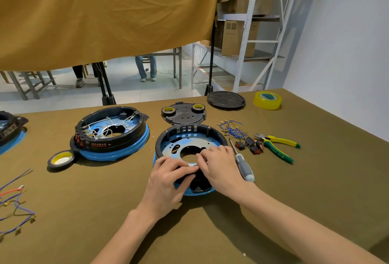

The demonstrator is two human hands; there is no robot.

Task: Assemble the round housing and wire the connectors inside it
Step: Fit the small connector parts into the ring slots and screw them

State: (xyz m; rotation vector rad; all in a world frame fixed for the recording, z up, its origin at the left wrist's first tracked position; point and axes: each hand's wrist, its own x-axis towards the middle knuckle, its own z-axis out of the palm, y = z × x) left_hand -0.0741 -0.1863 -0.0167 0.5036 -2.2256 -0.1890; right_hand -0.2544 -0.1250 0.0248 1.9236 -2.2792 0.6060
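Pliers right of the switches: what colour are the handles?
Yellow and green handles on the pliers, seen in the head view.

Under my hands the housing (190,137) has a matt black plastic ring, a glossy blue rim and a dull metal plate inside. The worktop (294,190) wears matt olive cloth, slightly rough. My screwdriver (244,166) has a steel shaft and a smooth grey plastic grip. The pliers (277,145) have shiny yellow-green handles. The yellow tape roll (267,100) looks glossy.
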